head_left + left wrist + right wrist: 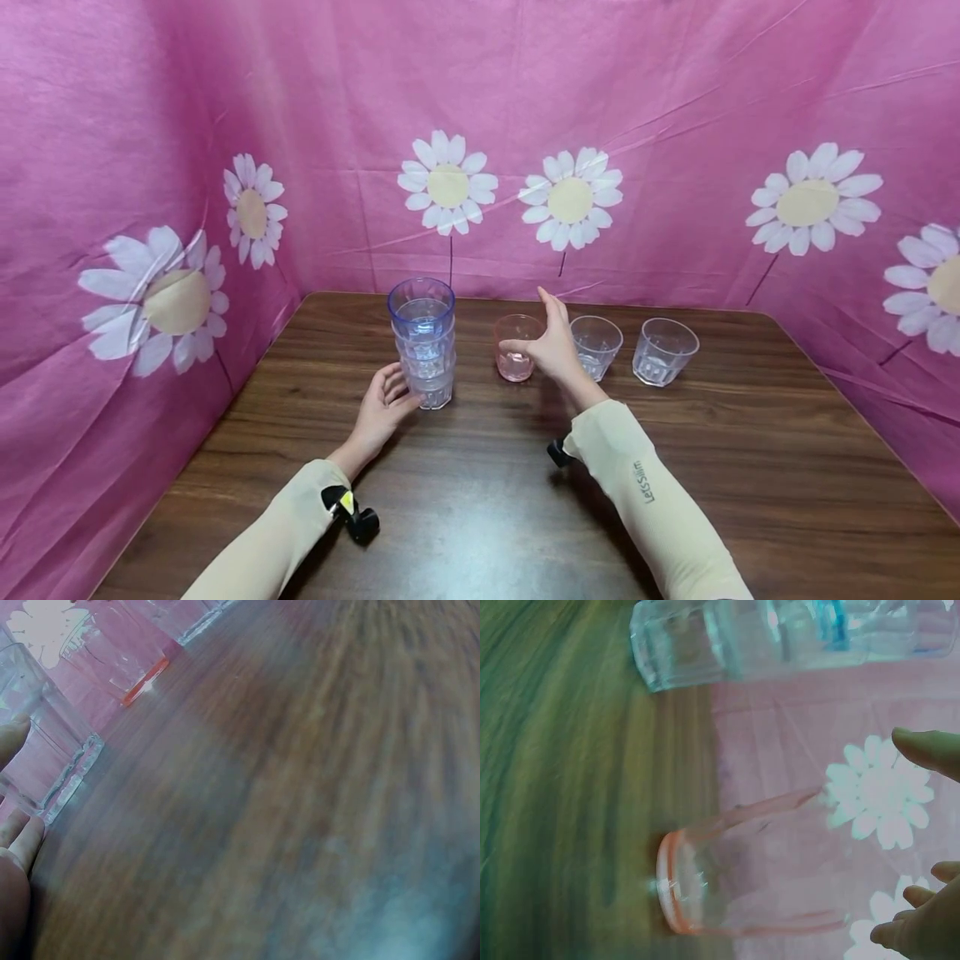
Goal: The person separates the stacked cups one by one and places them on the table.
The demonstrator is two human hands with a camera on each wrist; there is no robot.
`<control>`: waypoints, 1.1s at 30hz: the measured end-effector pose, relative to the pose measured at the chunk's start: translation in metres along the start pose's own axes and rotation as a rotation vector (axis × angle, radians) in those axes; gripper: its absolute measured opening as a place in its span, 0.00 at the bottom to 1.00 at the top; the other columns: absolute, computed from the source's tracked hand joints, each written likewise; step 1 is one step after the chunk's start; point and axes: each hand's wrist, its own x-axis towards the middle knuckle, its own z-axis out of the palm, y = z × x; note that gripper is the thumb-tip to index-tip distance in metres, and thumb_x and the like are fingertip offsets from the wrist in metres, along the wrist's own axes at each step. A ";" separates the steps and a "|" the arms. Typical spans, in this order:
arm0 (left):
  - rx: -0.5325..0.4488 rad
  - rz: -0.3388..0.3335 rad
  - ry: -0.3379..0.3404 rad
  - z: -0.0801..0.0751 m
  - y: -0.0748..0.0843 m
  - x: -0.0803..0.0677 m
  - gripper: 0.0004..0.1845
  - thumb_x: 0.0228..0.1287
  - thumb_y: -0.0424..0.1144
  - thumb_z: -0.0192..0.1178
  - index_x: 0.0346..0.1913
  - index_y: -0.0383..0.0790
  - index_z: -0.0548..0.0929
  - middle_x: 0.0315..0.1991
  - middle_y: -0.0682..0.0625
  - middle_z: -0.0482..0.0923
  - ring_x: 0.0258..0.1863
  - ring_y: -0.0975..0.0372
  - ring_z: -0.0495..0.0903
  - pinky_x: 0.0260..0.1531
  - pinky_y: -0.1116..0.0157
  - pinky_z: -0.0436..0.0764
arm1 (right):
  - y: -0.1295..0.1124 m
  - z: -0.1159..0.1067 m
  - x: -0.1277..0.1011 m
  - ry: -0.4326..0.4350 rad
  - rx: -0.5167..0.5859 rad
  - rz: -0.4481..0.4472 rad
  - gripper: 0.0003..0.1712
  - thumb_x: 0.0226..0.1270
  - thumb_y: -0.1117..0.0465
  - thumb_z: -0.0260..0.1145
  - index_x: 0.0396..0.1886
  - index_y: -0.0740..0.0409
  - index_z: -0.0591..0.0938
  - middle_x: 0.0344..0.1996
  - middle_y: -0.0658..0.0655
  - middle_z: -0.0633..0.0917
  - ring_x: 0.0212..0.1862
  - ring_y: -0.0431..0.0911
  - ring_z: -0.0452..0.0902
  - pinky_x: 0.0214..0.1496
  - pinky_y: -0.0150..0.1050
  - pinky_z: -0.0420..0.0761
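Note:
A stack of several tumblers stands upright left of the table's middle; the top one has a blue rim, the lower ones are clear. My left hand holds the stack low down, thumb at the front and fingers along the left side. A pink tumbler stands upright right of the stack. Above its rim in the right wrist view, my right hand has thumb and fingers spread wide apart, with nothing gripped. In the head view the thumb overlaps the pink tumbler.
Two clear tumblers stand upright to the right: the nearer one partly behind my right hand, the other farther right. All stand on a dark wooden table. A pink cloth with daisies hangs behind and at the sides.

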 end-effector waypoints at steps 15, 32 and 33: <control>-0.004 -0.012 0.001 0.000 -0.001 0.000 0.35 0.59 0.15 0.60 0.67 0.22 0.57 0.66 0.28 0.65 0.66 0.42 0.67 0.57 0.70 0.76 | -0.056 0.020 -0.011 -0.115 0.322 -0.158 0.61 0.45 0.70 0.82 0.78 0.59 0.57 0.75 0.60 0.58 0.75 0.52 0.54 0.75 0.48 0.59; -0.004 0.001 0.002 0.000 -0.001 0.000 0.35 0.58 0.15 0.60 0.67 0.22 0.58 0.66 0.27 0.65 0.65 0.42 0.67 0.57 0.70 0.77 | -0.087 0.057 -0.011 -0.238 0.445 -0.178 0.62 0.46 0.72 0.80 0.78 0.61 0.54 0.75 0.63 0.59 0.75 0.51 0.54 0.74 0.34 0.60; -0.004 0.002 0.002 0.001 0.000 0.000 0.35 0.59 0.15 0.60 0.67 0.22 0.58 0.66 0.27 0.65 0.65 0.42 0.67 0.57 0.70 0.77 | -0.088 0.058 -0.011 -0.239 0.452 -0.176 0.62 0.46 0.72 0.80 0.78 0.61 0.53 0.75 0.62 0.60 0.75 0.51 0.54 0.74 0.34 0.60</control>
